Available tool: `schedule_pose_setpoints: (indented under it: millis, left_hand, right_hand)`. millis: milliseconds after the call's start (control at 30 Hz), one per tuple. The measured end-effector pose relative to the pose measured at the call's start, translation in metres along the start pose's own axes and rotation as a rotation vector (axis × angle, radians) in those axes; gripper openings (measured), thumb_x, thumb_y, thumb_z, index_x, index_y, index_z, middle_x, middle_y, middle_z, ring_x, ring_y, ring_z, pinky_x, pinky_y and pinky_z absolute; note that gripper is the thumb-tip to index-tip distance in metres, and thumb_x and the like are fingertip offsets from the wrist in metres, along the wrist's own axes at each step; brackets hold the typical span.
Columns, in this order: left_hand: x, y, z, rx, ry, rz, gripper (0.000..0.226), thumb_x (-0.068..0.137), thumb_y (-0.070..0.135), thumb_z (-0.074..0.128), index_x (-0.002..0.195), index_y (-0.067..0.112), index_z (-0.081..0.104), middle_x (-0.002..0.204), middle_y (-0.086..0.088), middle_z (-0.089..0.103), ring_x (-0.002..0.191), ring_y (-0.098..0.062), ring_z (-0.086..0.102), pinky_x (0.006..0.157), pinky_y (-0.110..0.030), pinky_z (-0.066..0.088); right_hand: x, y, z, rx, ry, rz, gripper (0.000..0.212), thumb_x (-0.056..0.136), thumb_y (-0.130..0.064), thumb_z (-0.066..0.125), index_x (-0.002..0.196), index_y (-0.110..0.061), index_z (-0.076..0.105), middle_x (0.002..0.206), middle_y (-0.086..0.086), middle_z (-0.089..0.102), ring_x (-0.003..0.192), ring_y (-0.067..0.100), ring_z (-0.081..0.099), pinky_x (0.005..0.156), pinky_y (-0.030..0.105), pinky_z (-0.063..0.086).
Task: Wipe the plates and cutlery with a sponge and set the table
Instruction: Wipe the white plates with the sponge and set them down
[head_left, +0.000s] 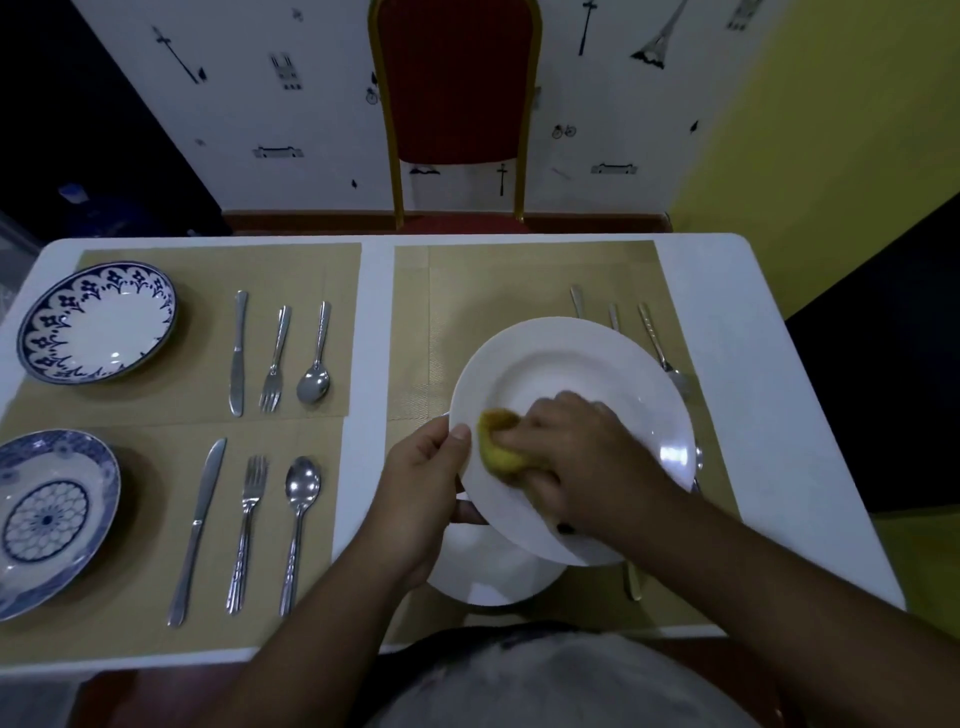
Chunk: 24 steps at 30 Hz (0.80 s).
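Observation:
My left hand (423, 480) grips the left rim of a plain white plate (582, 374), held tilted above the right placemat. My right hand (571, 457) holds a yellow sponge (496, 447) pressed against the plate's face near its left side. A second white plate (493, 571) lies on the mat below, mostly hidden. Cutlery (654, 338) behind the lifted plate shows only as handles. On the left mats sit two blue-patterned plates (98, 322) (49, 519), each with a knife, fork and spoon beside it.
The white table (753, 364) carries tan placemats (311, 270). A red chair with a gold frame (457, 104) stands at the far side. Another piece of cutlery (631, 582) pokes out under the held plate near the front edge.

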<state>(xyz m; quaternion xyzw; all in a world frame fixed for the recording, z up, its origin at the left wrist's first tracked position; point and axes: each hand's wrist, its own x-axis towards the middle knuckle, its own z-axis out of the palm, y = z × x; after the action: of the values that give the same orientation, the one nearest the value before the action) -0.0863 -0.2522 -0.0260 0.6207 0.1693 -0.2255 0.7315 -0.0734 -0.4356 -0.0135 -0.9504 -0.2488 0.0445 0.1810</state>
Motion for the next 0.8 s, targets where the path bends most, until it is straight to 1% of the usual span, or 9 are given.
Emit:
schedule_pose_setpoints:
  millis: [100,267,333,400,433,567,633,700,800]
  left_hand:
    - [-0.001,-0.001,-0.004,-0.038,0.023,-0.015,0.03,0.106,0.026,0.044,0.124,0.017,0.067,0.104,-0.012,0.076,0.089,-0.029,0.074,0.059,-0.036,0.059]
    - [-0.006,-0.008,0.003,0.044,-0.004,-0.009,0.031,0.107,0.029,0.043,0.118,0.02,0.071,0.104,-0.01,0.077,0.096,-0.033,0.073,0.067,-0.045,0.062]
    - [-0.008,-0.009,0.006,0.089,-0.013,0.022,0.03,0.107,0.026,0.043,0.116,0.022,0.071,0.104,-0.009,0.077,0.097,-0.032,0.073,0.069,-0.048,0.063]
    - [-0.01,-0.007,0.008,0.116,-0.012,0.055,0.028,0.107,0.022,0.044,0.119,0.022,0.07,0.104,-0.007,0.076,0.096,-0.028,0.073,0.066,-0.045,0.062]
    - [-0.01,-0.004,0.008,0.117,-0.009,0.063,0.028,0.107,0.02,0.045,0.119,0.02,0.07,0.103,-0.008,0.076,0.094,-0.027,0.073,0.064,-0.041,0.062]
    - [-0.009,0.003,0.003,0.086,-0.041,0.061,0.027,0.107,0.018,0.044,0.115,0.013,0.069,0.097,-0.011,0.076,0.083,-0.024,0.074,0.058,-0.035,0.059]
    - [-0.011,0.001,0.0,0.116,-0.048,0.078,0.027,0.107,0.016,0.044,0.113,0.013,0.07,0.096,-0.012,0.076,0.082,-0.025,0.074,0.058,-0.034,0.058]
    - [-0.014,-0.002,0.0,0.118,-0.028,0.089,0.027,0.107,0.014,0.044,0.113,0.016,0.07,0.094,-0.01,0.075,0.079,-0.022,0.073,0.056,-0.033,0.058]
    - [-0.017,-0.004,0.0,0.105,0.031,0.13,0.028,0.106,0.013,0.044,0.119,0.019,0.069,0.093,-0.004,0.076,0.079,-0.021,0.073,0.056,-0.031,0.057]
  right_hand:
    - [-0.012,0.001,-0.003,0.051,-0.077,-0.031,0.03,0.08,-0.028,0.064,0.109,-0.031,0.069,0.098,-0.004,0.062,0.089,0.019,0.051,0.075,0.04,0.046]
    - [-0.009,0.0,0.008,0.109,0.047,-0.016,0.038,0.082,-0.029,0.061,0.119,-0.023,0.064,0.096,0.0,0.06,0.089,0.018,0.051,0.077,0.032,0.045]
    - [0.009,0.008,0.011,0.127,0.181,0.123,0.044,0.081,-0.028,0.064,0.125,-0.022,0.062,0.096,0.003,0.058,0.091,0.022,0.052,0.078,0.035,0.046]
    - [0.025,0.017,0.007,0.19,0.335,0.316,0.045,0.079,-0.026,0.067,0.124,-0.023,0.063,0.091,0.003,0.056,0.086,0.022,0.054,0.075,0.034,0.047]
    - [0.027,0.015,0.005,0.212,0.361,0.345,0.044,0.079,-0.026,0.067,0.123,-0.023,0.064,0.091,0.002,0.056,0.086,0.02,0.054,0.076,0.033,0.047]
    - [0.007,-0.012,0.007,0.145,0.236,0.07,0.038,0.081,-0.032,0.064,0.118,-0.022,0.067,0.088,0.001,0.059,0.082,0.017,0.053,0.075,0.03,0.045]
    - [0.015,-0.003,0.003,0.084,0.237,0.051,0.036,0.079,-0.037,0.062,0.112,-0.024,0.069,0.089,0.0,0.063,0.081,0.021,0.057,0.072,0.035,0.048]
    - [0.034,0.015,-0.003,0.039,0.331,0.186,0.035,0.077,-0.038,0.061,0.108,-0.025,0.07,0.092,0.002,0.065,0.081,0.026,0.06,0.072,0.039,0.05]
    - [0.046,0.044,-0.015,0.084,0.462,0.472,0.029,0.076,-0.035,0.06,0.102,-0.026,0.069,0.092,-0.004,0.059,0.078,0.022,0.057,0.065,0.029,0.044]
